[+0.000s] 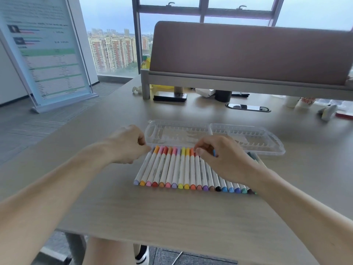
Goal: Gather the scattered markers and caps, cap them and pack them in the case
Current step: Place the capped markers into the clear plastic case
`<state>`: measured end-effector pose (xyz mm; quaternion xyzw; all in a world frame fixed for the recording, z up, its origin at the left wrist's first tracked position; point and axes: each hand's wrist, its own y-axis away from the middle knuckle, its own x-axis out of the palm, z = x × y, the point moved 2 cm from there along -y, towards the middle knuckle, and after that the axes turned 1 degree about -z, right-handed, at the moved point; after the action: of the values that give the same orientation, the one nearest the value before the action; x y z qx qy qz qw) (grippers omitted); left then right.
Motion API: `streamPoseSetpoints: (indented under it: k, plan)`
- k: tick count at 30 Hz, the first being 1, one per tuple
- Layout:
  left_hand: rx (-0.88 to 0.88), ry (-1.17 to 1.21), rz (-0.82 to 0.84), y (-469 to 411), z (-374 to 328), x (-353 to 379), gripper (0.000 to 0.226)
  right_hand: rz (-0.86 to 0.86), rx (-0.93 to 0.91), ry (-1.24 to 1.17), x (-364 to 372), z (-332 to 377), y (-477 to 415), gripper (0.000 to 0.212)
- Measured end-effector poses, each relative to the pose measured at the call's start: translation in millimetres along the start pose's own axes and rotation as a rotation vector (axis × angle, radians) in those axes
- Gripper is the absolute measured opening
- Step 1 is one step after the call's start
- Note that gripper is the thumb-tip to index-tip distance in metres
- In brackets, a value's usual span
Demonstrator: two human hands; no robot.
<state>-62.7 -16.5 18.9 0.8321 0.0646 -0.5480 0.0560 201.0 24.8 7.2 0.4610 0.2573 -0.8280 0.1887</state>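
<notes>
Markers lined up and capped, packing not begun

The markers (181, 169) lie side by side in a row on the table (172, 217), with caps on every end that shows. The clear case (275, 148) lies open just beyond them, apparently empty, so packing seems all that remains. The left hand (128, 144) and right hand (223, 159) curl their fingers over the row's far ends; whether either grips a marker I cannot tell

Left forearm (63, 180) and right forearm (298, 203): bare along the whole visible length. Left hand (128, 144) and right hand (225, 159): bare, fingers included. Leg (108, 251), low in frame: bare where visible. Shoe (142, 255): black with white stripes, possibly a trainer; only partly in view and blurred.
</notes>
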Motion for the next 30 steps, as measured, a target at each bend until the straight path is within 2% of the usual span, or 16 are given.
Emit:
streamPoseSetpoints:
  k: [5, 12, 18, 25, 30]
  plan:
    - [-0.044, 0.061, 0.033, 6, 4, -2, 0.030, -0.051, 0.070, -0.119, 4, -2, -2, 0.024]
    - [0.103, 0.070, 0.032, 8, -20, 2, 0.016, -0.060, 0.152, -0.189, 1, -5, -1, 0.033]
    - [0.038, -0.017, 0.039, 4, -38, 13, 0.019, -0.048, 0.145, -0.148, 4, 0, 4, 0.033]
    - [-0.063, -0.106, 0.076, 2, -51, 15, 0.023, -0.160, 0.160, -0.219, 0, -12, 7, 0.045]
    - [-0.083, -0.147, 0.091, 0, -57, 14, 0.024, -0.175, 0.172, -0.240, -1, -10, 11, 0.047]
